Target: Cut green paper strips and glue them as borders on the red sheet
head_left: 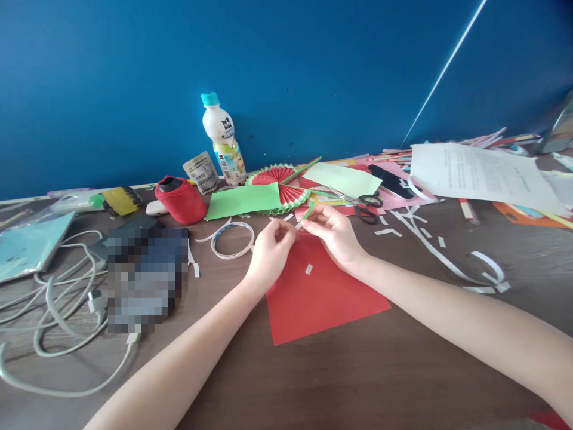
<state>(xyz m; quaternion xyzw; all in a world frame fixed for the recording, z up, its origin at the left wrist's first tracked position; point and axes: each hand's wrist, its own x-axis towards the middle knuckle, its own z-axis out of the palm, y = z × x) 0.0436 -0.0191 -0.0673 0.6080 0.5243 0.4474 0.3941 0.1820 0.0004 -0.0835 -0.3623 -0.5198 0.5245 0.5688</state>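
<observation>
Low in the frame, brown table (358, 370), two bare forearms reaching up from the bottom corners. At centre, just beyond them, red sheet (322, 298) flat on the tabletop, one tiny white scrap (308, 269) on it. At the sheet's far edge, left hand (271, 251) and right hand (335, 236) close together, fingers curled in, fingertips of both pinched onto a small white strip (298, 226) held just above the paper. Thin green strip (308, 209) curving up by the right fingertips; held or merely lying there, impossible to tell. Left of the hands, tape ring (233, 240) lying flat; further left, loose white cables (62, 298). Right of the hands, long white paper trimmings (447, 263) scattered across the wood. Beyond the hands, pleated red-and-green fan (282, 185), green paper (244, 201) just beside it, black-handled scissors (367, 209) to its right. Further back, red pouch (181, 200), upright bottle (224, 140) with a turquoise cap, white printed sheet (478, 176) at upper right. Behind everything, blue wall (134, 77).
</observation>
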